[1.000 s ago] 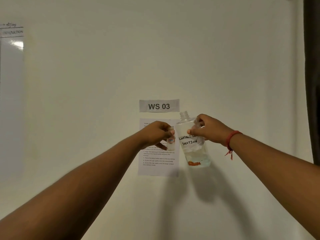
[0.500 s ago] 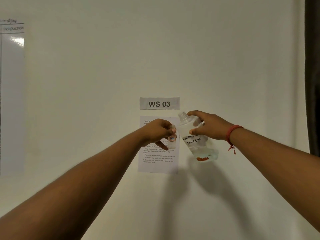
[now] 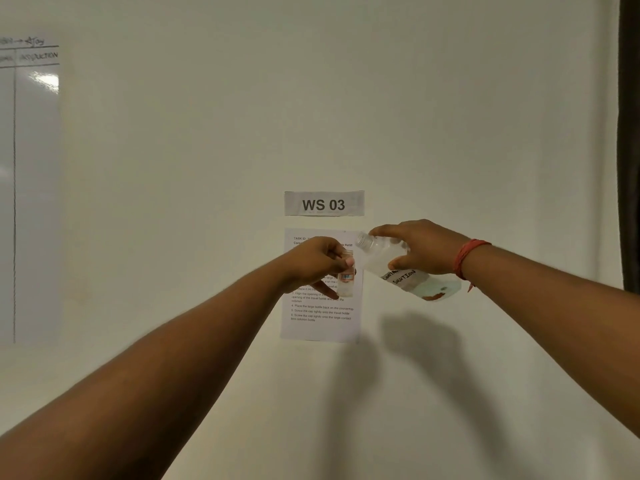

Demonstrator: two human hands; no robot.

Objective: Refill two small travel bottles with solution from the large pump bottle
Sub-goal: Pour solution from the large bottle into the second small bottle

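My left hand (image 3: 313, 263) grips a small clear travel bottle (image 3: 346, 277) with an orange label, held upright in front of the wall. My right hand (image 3: 420, 247) holds the large clear bottle (image 3: 403, 271), hand-lettered "contact solution", with no pump or cap on it. That bottle is tilted far over to the left. Its open threaded neck (image 3: 363, 240) points at the top of the small bottle, just above and to the right of it. A little liquid lies along the large bottle's lower side. A red thread is tied around my right wrist.
Both arms reach out toward a pale wall. A "WS 03" sign (image 3: 324, 203) and a printed instruction sheet (image 3: 320, 317) hang behind the bottles. A whiteboard (image 3: 29, 188) is at the left, a dark curtain (image 3: 628, 140) at the right edge.
My right hand has tipped the large bottle from nearly upright to almost horizontal, bringing its neck leftward toward the small bottle. My left hand has stayed nearly in place.
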